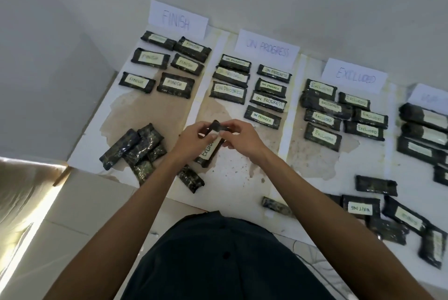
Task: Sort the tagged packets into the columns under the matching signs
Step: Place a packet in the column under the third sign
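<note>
Both hands hold one dark packet (210,148) tagged EXCLUDED above the table's front middle; my left hand (191,141) and my right hand (238,138) pinch its far end. White signs stand along the wall: FINISH (178,19), ON PROGRESS (266,48), EXCLUDED (355,76), and a fourth sign (429,98) cut off at the right edge. Rows of tagged packets lie under each: FINISH packets (178,84), ON PROGRESS packets (268,101), EXCLUDED packets (323,133).
A heap of unsorted packets (134,148) lies tag-down at the front left. More loose packets lie at the front right, one tagged WAITING (361,207). A single packet (275,204) rests by the table's front edge. The table surface (238,178) is stained and peeling.
</note>
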A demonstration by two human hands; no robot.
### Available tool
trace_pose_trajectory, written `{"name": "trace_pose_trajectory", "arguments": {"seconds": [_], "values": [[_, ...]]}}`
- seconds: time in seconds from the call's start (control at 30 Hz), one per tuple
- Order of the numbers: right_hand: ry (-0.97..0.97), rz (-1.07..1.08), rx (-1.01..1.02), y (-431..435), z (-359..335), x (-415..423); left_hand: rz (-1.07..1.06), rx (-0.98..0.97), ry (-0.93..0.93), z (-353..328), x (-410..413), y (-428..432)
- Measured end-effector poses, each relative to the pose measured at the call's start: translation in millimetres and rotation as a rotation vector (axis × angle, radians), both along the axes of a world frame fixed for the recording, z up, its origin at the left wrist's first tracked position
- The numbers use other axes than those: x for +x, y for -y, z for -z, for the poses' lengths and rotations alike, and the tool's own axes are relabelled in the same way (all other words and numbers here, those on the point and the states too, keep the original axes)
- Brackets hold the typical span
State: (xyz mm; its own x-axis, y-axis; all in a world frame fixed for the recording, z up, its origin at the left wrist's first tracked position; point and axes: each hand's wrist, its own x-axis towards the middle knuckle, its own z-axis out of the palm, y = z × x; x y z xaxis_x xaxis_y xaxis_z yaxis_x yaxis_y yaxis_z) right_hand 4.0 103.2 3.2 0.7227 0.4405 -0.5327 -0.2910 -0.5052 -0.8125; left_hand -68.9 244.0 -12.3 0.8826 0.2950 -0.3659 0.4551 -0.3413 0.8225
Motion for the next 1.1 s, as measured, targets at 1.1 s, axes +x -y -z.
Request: {"name": "trace_pose_trajectory", "arguments": {"seconds": [1.1], "values": [[0.624,-0.367,-1.071,355.9,31.2,115.1,0.777,0.576,0.23,61.1,172.4,272.4]]}}
